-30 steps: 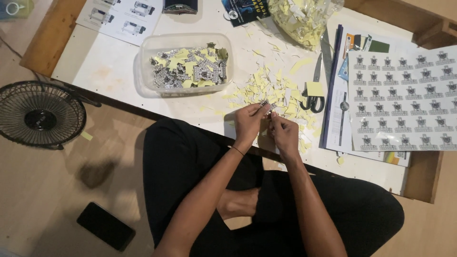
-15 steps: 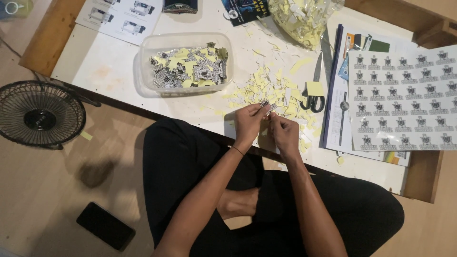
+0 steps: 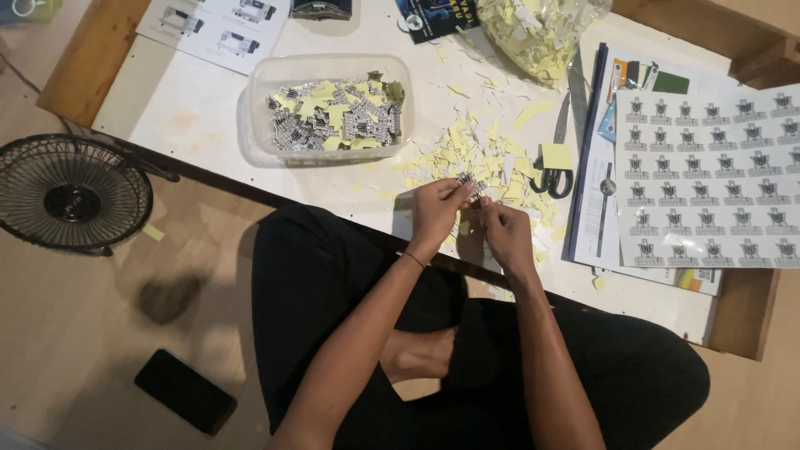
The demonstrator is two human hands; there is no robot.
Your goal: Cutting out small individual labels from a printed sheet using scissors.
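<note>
One small sticker (image 3: pixel 468 187) is pinched by left hand (image 3: pixel 436 210) & right hand (image 3: pixel 502 232); tub (image 3: pixel 258 100) far left approx. half filled w/ finished stickers, sticker sheet (image 3: pixel 708 179) at right uncut.

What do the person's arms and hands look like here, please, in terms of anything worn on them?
Both arms are bare, with no sleeves showing. The left hand has a thin dark band around its wrist. The right hand wears no glove; no ring can be made out.

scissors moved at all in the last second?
No. The scissors lie as before, handles beside the sticker sheet, blades pointing toward the bag of scraps.
</note>
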